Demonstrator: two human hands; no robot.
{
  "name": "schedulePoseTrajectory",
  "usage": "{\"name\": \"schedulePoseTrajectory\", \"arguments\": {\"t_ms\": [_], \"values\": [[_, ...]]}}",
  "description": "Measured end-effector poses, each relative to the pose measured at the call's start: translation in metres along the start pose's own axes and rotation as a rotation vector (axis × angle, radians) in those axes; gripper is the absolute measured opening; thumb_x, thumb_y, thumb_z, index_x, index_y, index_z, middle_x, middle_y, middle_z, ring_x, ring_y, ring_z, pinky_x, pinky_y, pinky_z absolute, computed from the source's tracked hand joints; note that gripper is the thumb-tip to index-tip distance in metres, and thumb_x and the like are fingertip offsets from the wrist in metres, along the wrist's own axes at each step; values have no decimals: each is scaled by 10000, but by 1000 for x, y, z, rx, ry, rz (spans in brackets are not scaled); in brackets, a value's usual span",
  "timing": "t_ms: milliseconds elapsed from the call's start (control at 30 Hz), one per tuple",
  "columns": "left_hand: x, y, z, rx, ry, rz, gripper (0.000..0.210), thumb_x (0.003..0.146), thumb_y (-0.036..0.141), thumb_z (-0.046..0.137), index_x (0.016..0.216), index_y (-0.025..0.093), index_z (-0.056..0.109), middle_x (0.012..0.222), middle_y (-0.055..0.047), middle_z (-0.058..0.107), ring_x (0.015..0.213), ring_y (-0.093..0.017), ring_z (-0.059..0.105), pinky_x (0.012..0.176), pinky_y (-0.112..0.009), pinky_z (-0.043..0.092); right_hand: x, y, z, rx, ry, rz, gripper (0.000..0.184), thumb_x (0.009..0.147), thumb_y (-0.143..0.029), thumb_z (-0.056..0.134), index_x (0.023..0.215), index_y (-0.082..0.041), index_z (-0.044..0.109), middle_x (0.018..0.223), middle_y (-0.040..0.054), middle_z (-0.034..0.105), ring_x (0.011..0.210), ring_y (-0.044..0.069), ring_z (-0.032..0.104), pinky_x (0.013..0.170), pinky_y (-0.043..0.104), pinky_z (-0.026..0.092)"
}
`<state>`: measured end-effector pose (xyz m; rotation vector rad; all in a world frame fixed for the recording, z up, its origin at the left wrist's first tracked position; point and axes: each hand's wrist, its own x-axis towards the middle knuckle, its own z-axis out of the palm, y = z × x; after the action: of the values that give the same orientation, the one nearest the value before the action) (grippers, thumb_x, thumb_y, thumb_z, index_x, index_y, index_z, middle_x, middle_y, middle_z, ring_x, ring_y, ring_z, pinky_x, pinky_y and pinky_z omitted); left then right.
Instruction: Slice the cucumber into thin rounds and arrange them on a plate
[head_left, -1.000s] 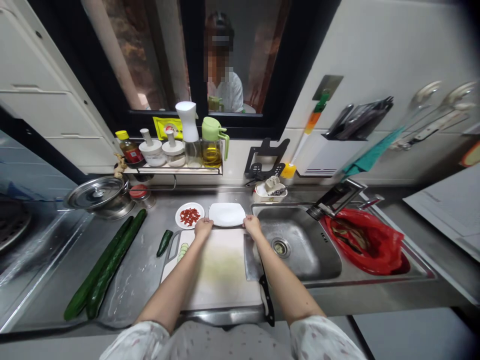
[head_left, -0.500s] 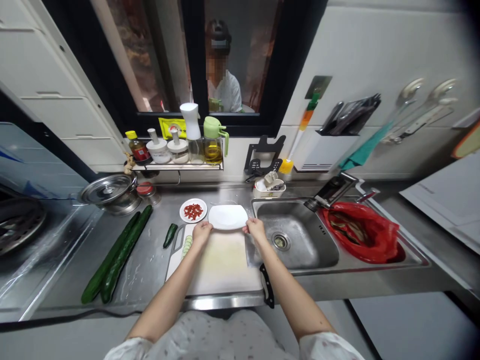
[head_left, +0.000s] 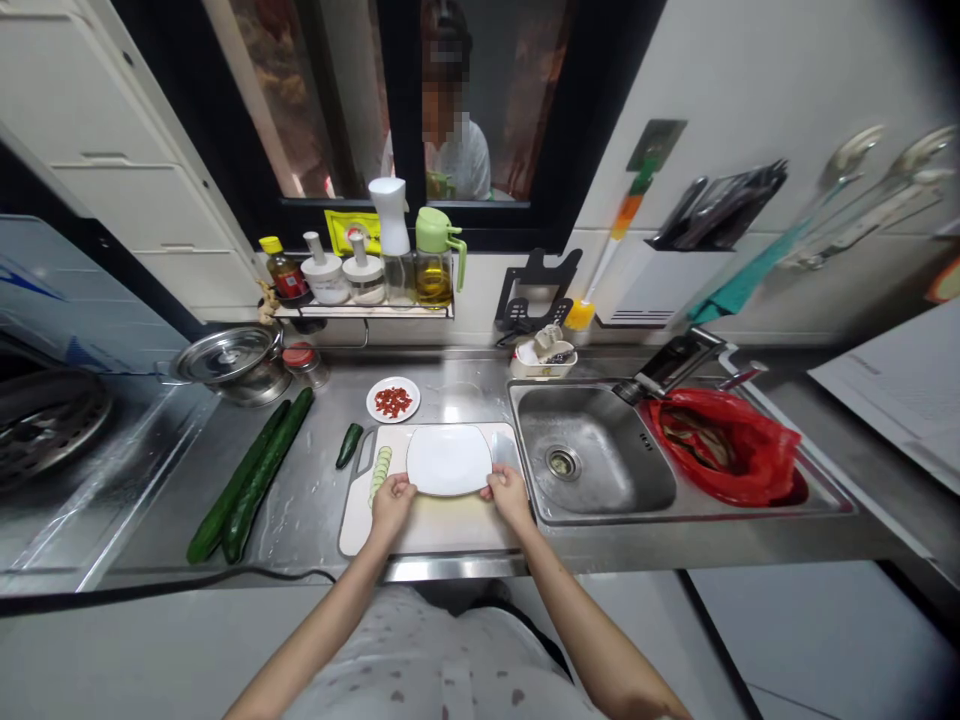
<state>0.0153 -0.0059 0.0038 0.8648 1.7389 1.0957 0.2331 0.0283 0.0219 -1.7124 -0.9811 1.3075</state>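
Plate (head_left: 448, 458) is over the board (head_left: 450, 532), held at both near corners: left hand (head_left: 393, 502) pinching the left one, right hand (head_left: 510, 494) the right, thumb and fingers closed on the rim in each. Wide two-point hold, so load is shared and it sits about level; my guess is that's also why no fingers reach across its face. Can't tell if the underside touches the board. Slices (head_left: 382, 470) lie in a row along the board's left side, close by my left hand, probably lined up there so the middle stays workable. Stub (head_left: 349, 446) is off-board, just left of the handle. Two long cucumbers (head_left: 259, 490) lie side by side further left, likely parked there to stay out of elbow range. Red bits (head_left: 393, 403) sit in a small dish (head_left: 371, 402) behind the board, rim keeping them together. Sink (head_left: 622, 495) is right of the board; red bag (head_left: 757, 480) beyond it, mouth open, contents unclear. Bottles sit on a rack (head_left: 390, 312), presumably to save counter.
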Motion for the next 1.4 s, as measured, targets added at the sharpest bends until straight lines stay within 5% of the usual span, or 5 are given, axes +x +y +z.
{"name": "schedulePoseTrajectory", "arguments": {"t_ms": [667, 1400], "values": [[-10, -24, -6, 45, -15, -5, 326, 661, 249, 594, 968, 138, 607, 661, 3, 645, 626, -130, 623, 653, -236, 487, -5, 40, 6, -166, 18, -37, 413, 721, -251, 460, 1099, -112, 552, 567, -9, 637, 581, 157, 643, 573, 229, 489], [-12, -32, -6, 281, 8, 16, 331, 708, 190, 552, 1029, 138, 617, 716, -17, 668, 716, -160, 633, 708, -251, 464, -18, 22, 5, -578, -16, 11, 447, 762, -210, 405, 1191, -163, 523, 654, -9, 682, 657, 144, 621, 619, 209, 392]]}}
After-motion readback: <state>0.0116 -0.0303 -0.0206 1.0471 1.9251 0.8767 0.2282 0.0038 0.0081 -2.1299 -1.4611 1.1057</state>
